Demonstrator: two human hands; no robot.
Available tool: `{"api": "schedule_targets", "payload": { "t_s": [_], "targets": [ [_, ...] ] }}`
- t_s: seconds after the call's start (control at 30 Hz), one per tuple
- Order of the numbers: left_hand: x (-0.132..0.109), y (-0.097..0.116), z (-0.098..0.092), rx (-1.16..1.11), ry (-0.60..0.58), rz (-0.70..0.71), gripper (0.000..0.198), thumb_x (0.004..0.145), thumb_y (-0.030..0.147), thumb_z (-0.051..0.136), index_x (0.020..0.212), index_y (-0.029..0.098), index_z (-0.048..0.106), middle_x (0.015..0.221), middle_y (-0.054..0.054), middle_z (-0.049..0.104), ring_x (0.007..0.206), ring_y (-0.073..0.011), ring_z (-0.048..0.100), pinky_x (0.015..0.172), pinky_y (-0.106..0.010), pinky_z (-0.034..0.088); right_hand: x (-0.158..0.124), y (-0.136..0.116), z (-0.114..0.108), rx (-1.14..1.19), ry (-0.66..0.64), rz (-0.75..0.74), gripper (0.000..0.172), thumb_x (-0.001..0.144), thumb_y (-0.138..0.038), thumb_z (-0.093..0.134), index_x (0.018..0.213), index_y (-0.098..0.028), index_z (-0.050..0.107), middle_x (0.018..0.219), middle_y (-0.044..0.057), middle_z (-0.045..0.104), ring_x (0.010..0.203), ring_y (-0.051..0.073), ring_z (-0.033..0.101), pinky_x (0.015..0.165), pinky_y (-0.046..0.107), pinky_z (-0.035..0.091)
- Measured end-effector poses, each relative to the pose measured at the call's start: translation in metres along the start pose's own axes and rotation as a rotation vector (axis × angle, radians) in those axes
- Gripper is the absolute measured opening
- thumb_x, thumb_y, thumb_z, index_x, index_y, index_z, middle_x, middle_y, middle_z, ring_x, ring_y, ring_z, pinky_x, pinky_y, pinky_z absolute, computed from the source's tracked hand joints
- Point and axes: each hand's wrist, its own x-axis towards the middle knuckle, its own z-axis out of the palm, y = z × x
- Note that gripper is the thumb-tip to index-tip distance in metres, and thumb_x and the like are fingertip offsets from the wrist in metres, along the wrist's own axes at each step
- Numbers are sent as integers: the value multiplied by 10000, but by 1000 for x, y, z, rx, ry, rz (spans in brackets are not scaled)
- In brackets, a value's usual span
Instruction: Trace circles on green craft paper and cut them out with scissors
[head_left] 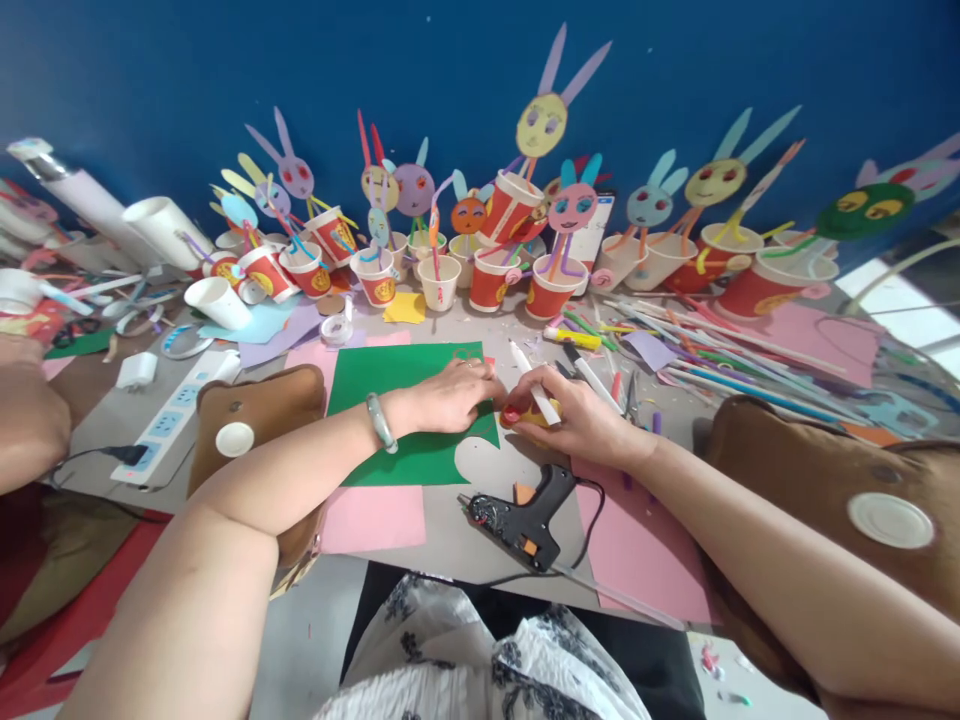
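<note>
My left hand (459, 393), with a bangle on its wrist, rests on a sheet of green paper (397, 390). Its fingers are bent together, and anything under the fingertips is hidden. Faint drawn outlines show on the paper beside it. In my right hand (581, 412) is a white marker (534, 382), slanting across the fingers. A small red round thing (511, 413) and something yellow show at those fingertips; I cannot make out what they are. A pale oval cut-out (478, 461) lies by the green sheet's edge. Below my hands lies a black glue gun (525, 518).
Paper cups with rabbit-faced figures (550, 285) line the back. Pipe cleaners and straws (720, 350) are heaped at the right. A power strip (174, 405) lies left, beside brown bags (255, 420). Pink paper (645, 545) lies under my right forearm. Another person's arm (30, 410) shows far left.
</note>
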Motion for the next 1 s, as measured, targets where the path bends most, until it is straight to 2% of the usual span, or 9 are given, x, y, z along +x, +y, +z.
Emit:
{"api": "schedule_targets", "payload": {
  "t_s": [0.17,0.47,0.73,0.87,1.0],
  "targets": [
    [-1,3,-4,10,-48,-3,358,797,-11,470,1028,194,651,1126,-102,587,1138,-261,532,971,-437,413,0,1,5,5,3,28,194,872,-384,658,946,-258,531,908,35,697,789,225,688,707,369,532],
    [-7,9,-18,88,-92,35,400,841,-7,447,1094,206,672,1079,-111,600,1045,-261,540,916,-412,394,-1,4,5,16,21,74,232,862,-431,685,929,-263,540,935,47,699,828,241,694,735,397,557],
    [-14,6,-21,32,-81,39,455,820,-30,446,1070,249,705,1059,-71,639,1040,-234,569,987,-426,374,0,3,5,1,30,80,257,856,-465,684,929,-251,563,938,57,691,827,232,685,763,396,558],
    [-14,-1,-26,4,-57,67,392,776,8,515,986,243,747,960,-61,641,905,-216,586,913,-395,415,1,3,5,-5,34,70,250,858,-463,681,914,-261,546,920,46,694,841,232,682,804,409,552],
    [-13,0,-30,-7,10,132,338,796,35,527,966,218,754,863,-62,615,793,-197,578,808,-363,435,3,3,4,-5,39,81,258,857,-474,672,910,-269,525,926,51,697,844,248,687,790,420,554]
  ]
}}
